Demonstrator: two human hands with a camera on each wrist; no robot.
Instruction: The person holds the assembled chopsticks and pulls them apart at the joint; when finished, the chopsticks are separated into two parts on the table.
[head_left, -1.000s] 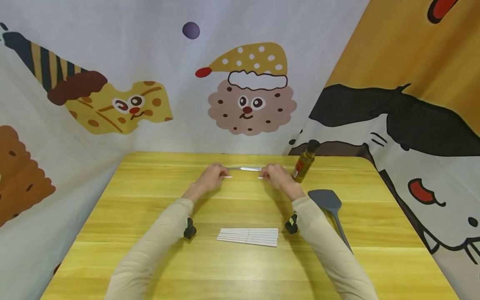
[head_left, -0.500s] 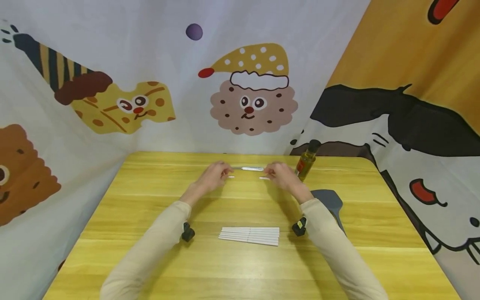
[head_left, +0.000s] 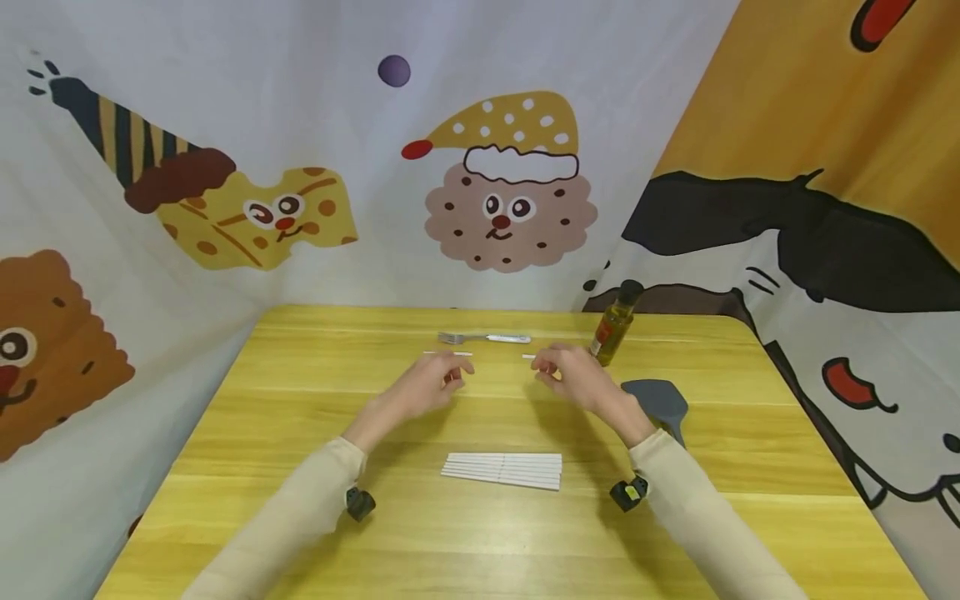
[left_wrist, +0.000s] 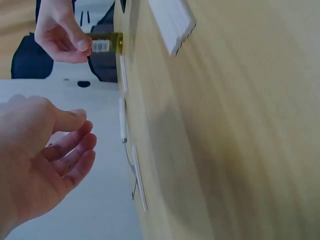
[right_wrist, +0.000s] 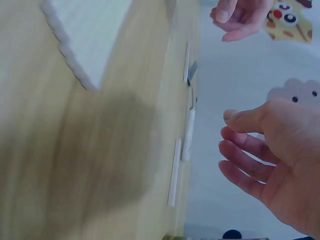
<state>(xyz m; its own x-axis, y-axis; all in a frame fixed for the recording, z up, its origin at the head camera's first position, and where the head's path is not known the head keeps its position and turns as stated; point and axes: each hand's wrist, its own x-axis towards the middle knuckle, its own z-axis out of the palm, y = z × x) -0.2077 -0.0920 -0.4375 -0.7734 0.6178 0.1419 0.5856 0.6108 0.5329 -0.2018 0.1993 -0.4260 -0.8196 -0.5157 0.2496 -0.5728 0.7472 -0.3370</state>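
White in the head view, the left stick [head_left: 464,354] and right stick [head_left: 528,357] lie flat toward the far side of the wooden desk [head_left: 450,550]. They are slim and straight, nearly end to end with a gap between, long axes running left to right on the near side of a fork [head_left: 508,338]. The left hand [head_left: 429,385] and right hand [head_left: 583,377] hover close by, fingers loosely bent, gripping nothing. More white sticks [head_left: 502,471] lie side by side nearer the person; a bottle [head_left: 612,330] and grey spatula [head_left: 662,400] are at the right.

Left wrist view: the left stick shows whole beside the fork's tines. It looks light and stiff, perhaps easily snapped; a thumb-and-fingertip pinch at its middle should suit.

Right wrist view: the right stick lies near the fork's handle, apart from the spread fingers. Its sides look smooth, possibly slippery.
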